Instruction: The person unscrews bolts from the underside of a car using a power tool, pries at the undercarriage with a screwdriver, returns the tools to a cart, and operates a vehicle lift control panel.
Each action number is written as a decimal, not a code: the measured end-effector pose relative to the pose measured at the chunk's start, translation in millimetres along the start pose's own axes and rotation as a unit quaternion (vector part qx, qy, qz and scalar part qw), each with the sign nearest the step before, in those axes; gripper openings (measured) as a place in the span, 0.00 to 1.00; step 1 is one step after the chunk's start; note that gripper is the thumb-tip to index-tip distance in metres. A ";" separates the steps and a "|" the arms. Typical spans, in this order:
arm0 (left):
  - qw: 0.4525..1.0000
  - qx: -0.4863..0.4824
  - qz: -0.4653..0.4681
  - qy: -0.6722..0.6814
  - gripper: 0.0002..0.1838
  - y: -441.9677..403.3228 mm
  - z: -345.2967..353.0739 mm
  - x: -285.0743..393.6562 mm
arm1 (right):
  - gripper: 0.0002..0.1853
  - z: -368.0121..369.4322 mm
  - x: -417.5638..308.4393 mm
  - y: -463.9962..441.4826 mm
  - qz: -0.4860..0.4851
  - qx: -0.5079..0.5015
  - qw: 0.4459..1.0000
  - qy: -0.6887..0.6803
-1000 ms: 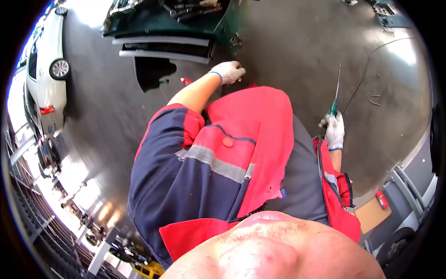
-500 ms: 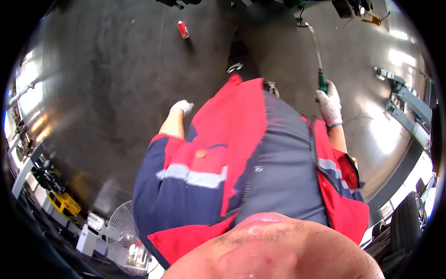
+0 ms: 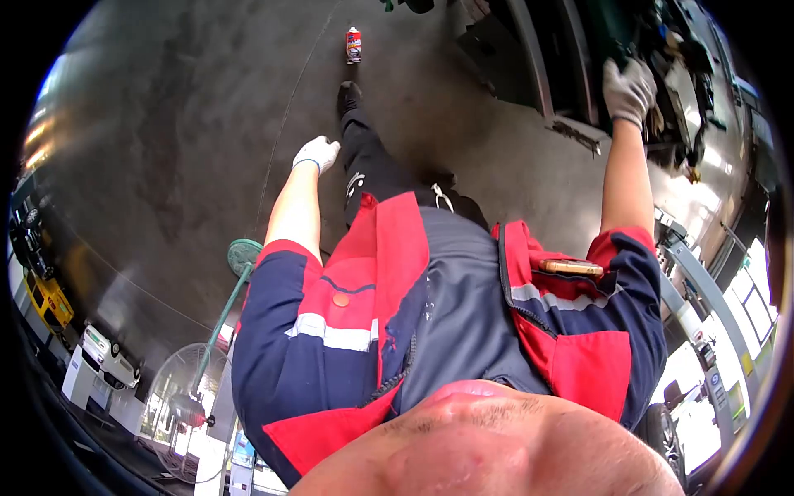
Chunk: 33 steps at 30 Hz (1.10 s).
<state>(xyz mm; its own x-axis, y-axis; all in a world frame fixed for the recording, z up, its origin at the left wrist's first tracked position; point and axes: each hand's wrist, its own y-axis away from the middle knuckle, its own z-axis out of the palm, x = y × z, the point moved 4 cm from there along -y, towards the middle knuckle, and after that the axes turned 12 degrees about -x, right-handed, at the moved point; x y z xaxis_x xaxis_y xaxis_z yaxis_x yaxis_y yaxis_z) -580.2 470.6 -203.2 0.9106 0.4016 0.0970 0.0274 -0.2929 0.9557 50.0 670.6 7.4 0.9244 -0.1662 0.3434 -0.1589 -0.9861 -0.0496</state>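
I see the tool cart (image 3: 530, 62) right of the red can (image 3: 353, 46), open floor (image 3: 413, 62) between them. Right hand (image 3: 630, 89), farther right, is at the cart's cluttered edge, its grasp unclear; left hand (image 3: 318, 154), behind the can, has fingers loosely curled.

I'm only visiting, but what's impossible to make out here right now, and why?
All in the head view:
Whatever the right hand may hold: hidden by the back of the hand and lost in the dark around it.
The palm of the left hand: turned out of sight.
Wording on the can: too small.
Lower part of the phone-like object: hidden by the pocket.
Far end of the grey rail: cut off by the top edge.
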 end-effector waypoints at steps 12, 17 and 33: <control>0.998 -0.016 0.027 0.052 0.34 -470.7 -214.1 80.7 | 0.26 47.8 -18.7 -45.3 0.190 0.045 0.974 -0.116; 0.996 -0.010 -0.007 0.088 0.39 -628.1 -231.3 94.2 | 0.21 55.9 28.9 -39.2 0.161 -0.036 0.978 0.124; 0.720 -0.025 0.059 0.691 0.32 -671.1 -100.0 53.4 | 0.19 71.0 -4.4 -47.0 0.257 -0.098 0.951 0.141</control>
<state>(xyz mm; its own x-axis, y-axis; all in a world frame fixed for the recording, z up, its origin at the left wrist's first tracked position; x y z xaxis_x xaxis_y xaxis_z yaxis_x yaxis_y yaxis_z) -591.1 775.4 -811.6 -0.3762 0.8663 0.3286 -0.0626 -0.3776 0.9238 78.1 717.0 -58.4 0.5816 -0.5895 0.5605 -0.6519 -0.7500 -0.1123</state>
